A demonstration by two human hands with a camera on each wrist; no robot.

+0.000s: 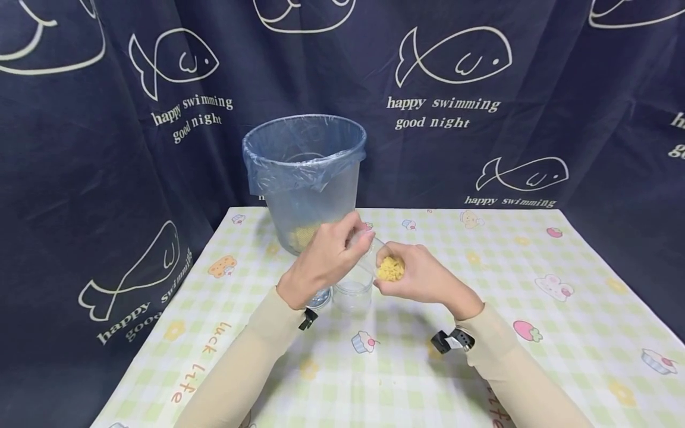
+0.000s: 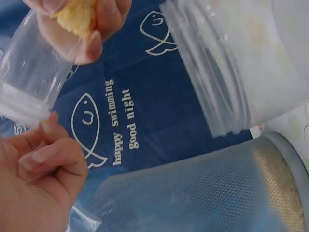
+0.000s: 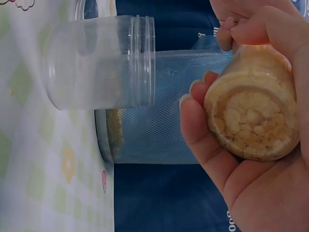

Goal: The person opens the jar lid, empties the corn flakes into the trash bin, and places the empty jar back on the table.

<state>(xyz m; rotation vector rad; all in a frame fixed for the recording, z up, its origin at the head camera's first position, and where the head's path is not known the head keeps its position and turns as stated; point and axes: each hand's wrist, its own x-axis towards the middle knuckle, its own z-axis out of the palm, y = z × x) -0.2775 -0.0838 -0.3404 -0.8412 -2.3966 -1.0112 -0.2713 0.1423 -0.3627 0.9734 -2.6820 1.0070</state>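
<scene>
My right hand (image 1: 423,273) holds a clear plastic jar (image 3: 251,116) around its base end, and the jar lies tilted in the air. Yellow crumbly pieces (image 1: 390,269) are gathered at that base, seen through the plastic in the right wrist view. My left hand (image 1: 323,255) grips the jar's other end, at its neck. In the left wrist view, a fingertip (image 2: 51,118) of that hand touches the whitish neck. Just below both hands, a second clear jar (image 1: 353,298) stands upright on the table, its threaded mouth uncovered.
Behind the hands stands a translucent bin (image 1: 316,205) with a blue plastic liner (image 1: 299,172) folded over its rim; something yellow shows low in it. A shiny round object (image 1: 321,298) sits left of the standing jar. A dark fish-print curtain (image 1: 428,160) hangs behind the checked tablecloth (image 1: 428,380).
</scene>
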